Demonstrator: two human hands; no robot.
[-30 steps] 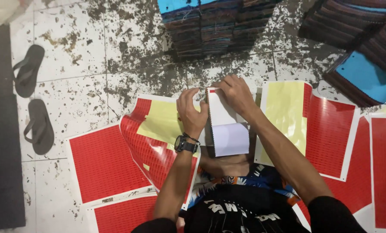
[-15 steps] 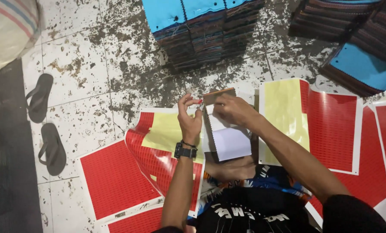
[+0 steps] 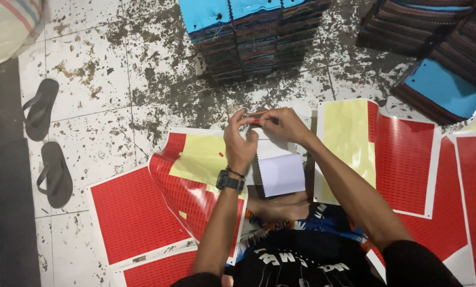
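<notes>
Left to right: a pair of sandals point(image 3: 49, 143) lay on the speckled floor point(image 3: 105, 79); red sticker sheets point(image 3: 134, 215) lay spread beside them. The left hand point(image 3: 239, 142) and right hand point(image 3: 281, 123) met above a white-paged swatch booklet point(image 3: 280, 172), fingertips pinched together on a small red sticker point(image 3: 254, 120). More sheets point(image 3: 403, 159) lay at right.

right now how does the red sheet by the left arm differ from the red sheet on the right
The left red sheet is curled up and folded over, showing much yellow backing. The right red sheet lies nearly flat, only its left part peeled back to yellow. The left sheet lies skewed; the right sits squarer. Both are red with white borders, on the tiled floor.
</notes>
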